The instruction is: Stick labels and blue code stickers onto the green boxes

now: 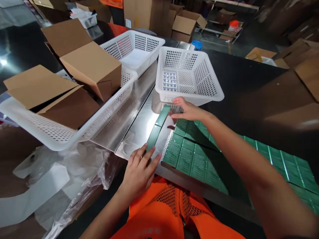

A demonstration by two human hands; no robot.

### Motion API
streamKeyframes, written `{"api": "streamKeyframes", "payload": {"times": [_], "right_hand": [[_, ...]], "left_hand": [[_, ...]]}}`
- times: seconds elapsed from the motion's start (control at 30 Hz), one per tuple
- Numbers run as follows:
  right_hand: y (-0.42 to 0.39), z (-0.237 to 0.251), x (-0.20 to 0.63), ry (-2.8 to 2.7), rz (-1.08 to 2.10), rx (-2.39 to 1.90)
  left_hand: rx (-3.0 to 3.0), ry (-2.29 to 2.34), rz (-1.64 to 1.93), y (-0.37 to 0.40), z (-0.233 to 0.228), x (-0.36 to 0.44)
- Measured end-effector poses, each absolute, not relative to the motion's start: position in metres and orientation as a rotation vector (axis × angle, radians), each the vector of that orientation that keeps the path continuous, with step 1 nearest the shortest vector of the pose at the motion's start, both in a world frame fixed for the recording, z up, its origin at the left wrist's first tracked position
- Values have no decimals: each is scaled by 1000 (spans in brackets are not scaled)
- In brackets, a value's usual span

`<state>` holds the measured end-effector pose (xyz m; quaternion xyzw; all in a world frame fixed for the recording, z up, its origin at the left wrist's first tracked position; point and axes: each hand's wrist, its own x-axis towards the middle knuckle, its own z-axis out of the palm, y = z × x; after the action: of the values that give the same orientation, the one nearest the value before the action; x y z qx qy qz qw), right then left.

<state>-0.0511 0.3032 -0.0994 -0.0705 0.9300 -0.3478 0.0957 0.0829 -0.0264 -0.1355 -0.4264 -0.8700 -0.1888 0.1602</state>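
Note:
Two narrow green boxes (155, 131) lie end to end in a line on the shiny metal strip. The fingers of my left hand (142, 166) are spread over the near end of that line, touching the nearer box. My right hand (190, 110) hovers by the far end, thumb and fingers apart and nothing between them. Under and beside my right forearm, green boxes (185, 154) sit in close rows at the table's near edge, partly hidden by the arm and in its shadow.
A white perforated basket (216, 94) holding a sheet of printed labels (169, 81) stands just beyond my right hand. To the left, another white basket (59, 144) carries open cardboard cartons (92, 63). A third basket (159, 43) is behind. Clear plastic wrap (82, 179) hangs at the lower left.

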Motion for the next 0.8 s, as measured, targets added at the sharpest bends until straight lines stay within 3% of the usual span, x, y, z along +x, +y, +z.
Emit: {"api": "streamKeyframes", "payload": {"times": [0.33,0.6,0.8], "right_hand": [[343,-91,-24,2675,-312,-62],[341,-103,-25,2822,-668,-149],[319,-113,-31,2908,-764,-133]], "left_hand": [[-1301,-2489,-427,10,-157,113],[-1272,-2499,-367,7,-144,108],[-1358,-2535,-277,3,-145,96]]}}
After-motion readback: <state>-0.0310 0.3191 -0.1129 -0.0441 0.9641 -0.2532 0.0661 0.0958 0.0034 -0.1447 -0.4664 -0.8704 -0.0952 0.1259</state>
